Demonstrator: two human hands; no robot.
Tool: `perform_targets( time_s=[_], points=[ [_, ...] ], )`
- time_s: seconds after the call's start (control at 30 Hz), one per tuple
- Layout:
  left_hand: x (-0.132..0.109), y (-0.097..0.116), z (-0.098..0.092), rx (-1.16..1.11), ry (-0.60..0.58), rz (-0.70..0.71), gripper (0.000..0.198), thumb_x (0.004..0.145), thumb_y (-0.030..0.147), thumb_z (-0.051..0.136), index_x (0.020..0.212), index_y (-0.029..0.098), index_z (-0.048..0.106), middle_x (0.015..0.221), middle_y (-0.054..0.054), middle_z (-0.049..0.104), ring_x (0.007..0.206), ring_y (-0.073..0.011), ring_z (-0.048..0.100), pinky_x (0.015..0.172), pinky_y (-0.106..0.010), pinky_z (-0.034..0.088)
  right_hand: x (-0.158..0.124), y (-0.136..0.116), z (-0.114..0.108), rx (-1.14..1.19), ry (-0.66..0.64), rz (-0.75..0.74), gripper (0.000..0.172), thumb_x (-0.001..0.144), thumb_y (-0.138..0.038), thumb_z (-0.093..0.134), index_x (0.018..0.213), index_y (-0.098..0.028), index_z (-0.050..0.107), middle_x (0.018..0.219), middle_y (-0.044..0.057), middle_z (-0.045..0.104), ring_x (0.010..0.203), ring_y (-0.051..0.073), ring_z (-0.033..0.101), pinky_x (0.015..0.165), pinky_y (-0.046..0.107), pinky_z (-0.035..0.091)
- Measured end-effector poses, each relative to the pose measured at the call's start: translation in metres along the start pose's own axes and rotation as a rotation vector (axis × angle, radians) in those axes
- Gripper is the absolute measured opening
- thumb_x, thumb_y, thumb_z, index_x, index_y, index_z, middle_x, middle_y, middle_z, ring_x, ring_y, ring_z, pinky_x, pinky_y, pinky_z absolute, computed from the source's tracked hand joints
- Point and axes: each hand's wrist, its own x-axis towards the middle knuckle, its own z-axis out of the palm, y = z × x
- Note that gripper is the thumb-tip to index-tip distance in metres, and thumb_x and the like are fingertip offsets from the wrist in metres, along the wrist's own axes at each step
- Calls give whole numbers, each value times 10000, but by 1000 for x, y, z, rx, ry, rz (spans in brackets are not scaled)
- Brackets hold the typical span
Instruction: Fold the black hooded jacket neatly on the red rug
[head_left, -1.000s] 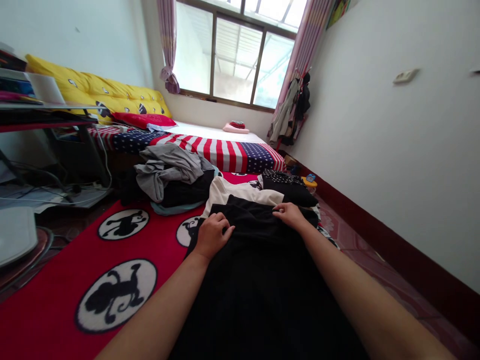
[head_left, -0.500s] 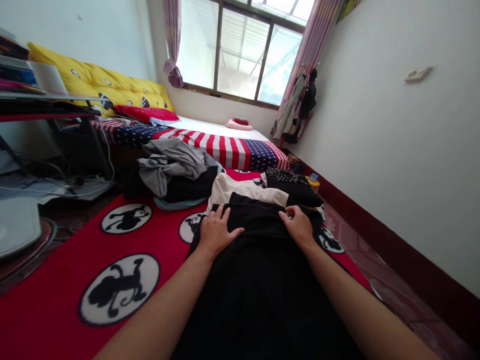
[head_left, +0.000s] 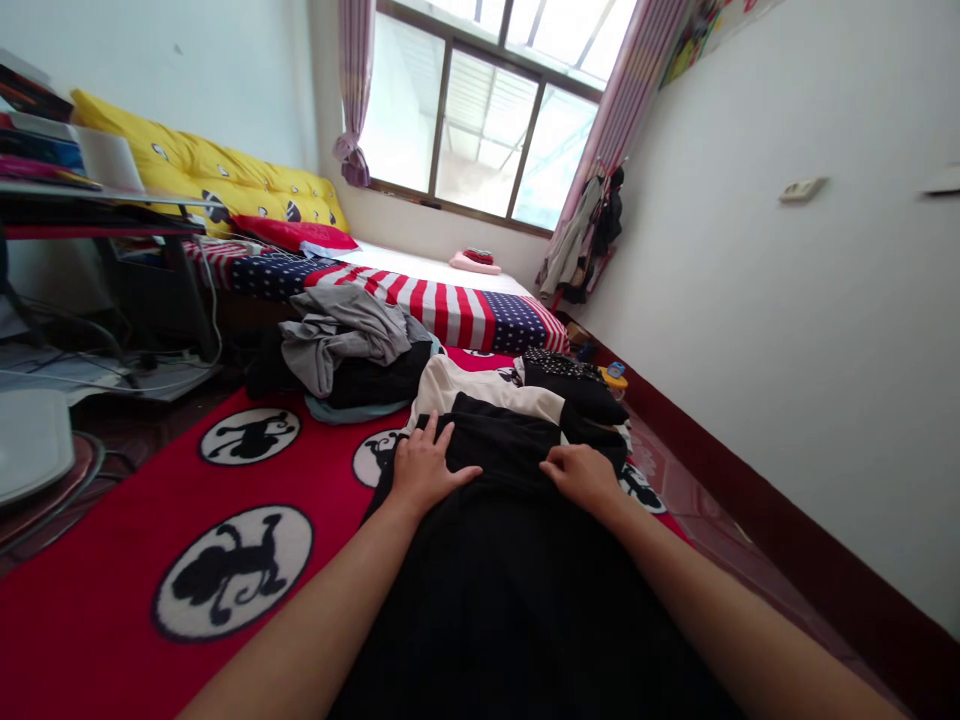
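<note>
The left hand [head_left: 426,476], curled a second ago, now spreads its fingers on the black cloth [head_left: 501,446]; the right hand [head_left: 585,478] has shifted nearer along the cloth's right side.

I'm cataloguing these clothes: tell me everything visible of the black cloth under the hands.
The black cloth looks plain and soft, lying spread with creases across its far part. Cream fabric borders it beyond; whether they join is unclear. The left hand rests on it, fingers spread; the right hand touches it, fingers curled. Its near outline is unclear.
</note>
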Motion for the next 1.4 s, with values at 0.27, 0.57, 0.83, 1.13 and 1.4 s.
perform_targets(
  time_s=[0.27,0.57,0.83,1.13,1.4],
  points=[
    [-1,0,-1,16,9,8,820,682,728,547,1325,221,514,1483,-112,345,1138,-360,492,911,-475,399,74,-6,8,22,41,101,261,852,-270,491,1016,-293,693,1001,26,696,912,185,643,720,251,446],
    [-1,0,-3,-14,-11,-5,801,680,720,559,1324,246,509,1486,-92,343,1165,-362,476,941,-486,383,88,-13,17,-83,-131,-81,189,721,-146,621,859,-209,734,983,90,697,968,238,629,810,285,460],
    [0,-1,-2,-72,-3,-3,764,684,688,586,1301,240,531,1459,-118,377,1148,-378,481,930,-511,387,81,-13,14,-120,118,134,284,873,-246,405,974,-163,657,948,138,680,883,259,655,731,328,460],
    [2,-6,-11,-145,263,-321,510,796,312,573,1267,137,484,1213,-176,553,1137,-339,499,921,-477,412,17,-70,35,470,227,-128,250,815,-311,550,1053,-236,573,951,8,657,796,152,618,718,262,459],
    [3,-24,-8,-744,296,-180,294,852,288,491,1119,187,562,787,-36,680,767,-200,667,755,-325,513,15,-162,41,287,78,-89,825,676,-419,696,1357,-102,357,1204,214,528,1094,354,500,825,470,467]
  ],
)
